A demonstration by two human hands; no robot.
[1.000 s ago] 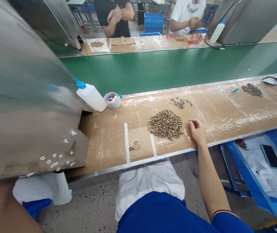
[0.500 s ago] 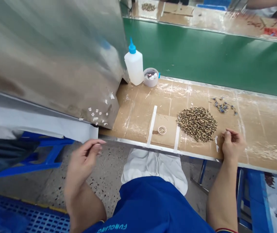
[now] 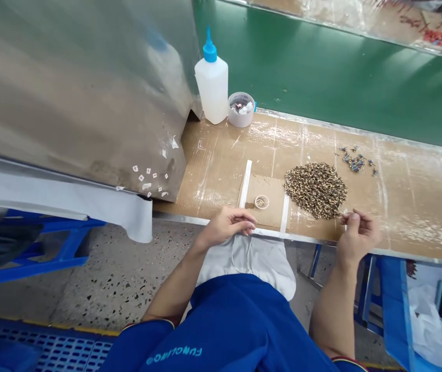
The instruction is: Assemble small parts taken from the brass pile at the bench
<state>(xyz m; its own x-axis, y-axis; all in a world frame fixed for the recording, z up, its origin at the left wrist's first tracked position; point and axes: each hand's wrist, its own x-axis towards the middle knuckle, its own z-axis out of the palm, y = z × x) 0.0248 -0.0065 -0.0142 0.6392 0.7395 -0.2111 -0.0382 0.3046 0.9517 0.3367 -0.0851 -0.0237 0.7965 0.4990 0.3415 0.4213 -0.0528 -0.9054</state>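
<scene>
Your right hand [image 3: 357, 235] is pinched, thumb against fingertips, right at the edge of the heap of small gold-brown beaded pieces [image 3: 316, 190], and whether anything sits in that pinch is too small to tell! Your left hand [image 3: 228, 223] lies open, fingers loosely curled, on the front edge of the cardboard-covered bench [image 3: 221, 155], just beside the cardboard square [image 3: 272, 219] with its small round dish [image 3: 261, 202]. Farther back, a blue-capped plastic bottle [image 3: 212, 85] stands beside a round tub [image 3: 241, 109], and a small cluster of blue-grey parts [image 3: 355, 162] lies beyond the heap.
</scene>
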